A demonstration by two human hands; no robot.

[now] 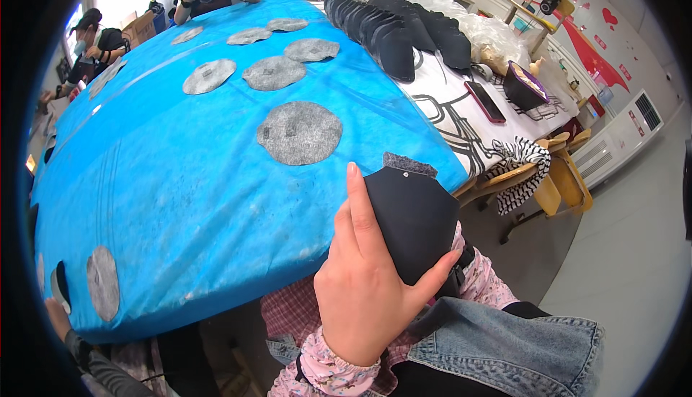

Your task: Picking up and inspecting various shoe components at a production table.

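My left hand [364, 274] is wrapped round a smooth black shield-shaped panel [412, 220], thumb at its lower right edge and fingers along its left side. A fuzzy dark grey strip [409, 164] sticks out at the panel's top, just above a small pale dot like a rivet. Behind the panel, my right hand is mostly hidden; its pink floral sleeve [488, 278] comes in from the right. On the blue-covered table [194, 217], the nearest thing beyond my left hand is a round grey felt piece [300, 134] with small dark patches.
More grey felt rounds [274, 73] are spread over the table. A row of overlapping black panels [375, 33] lies at the back right, near a phone [485, 101] and a dark bowl [525, 87]. Co-workers sit at the far and left edges. Yellow chairs [562, 181] stand to the right.
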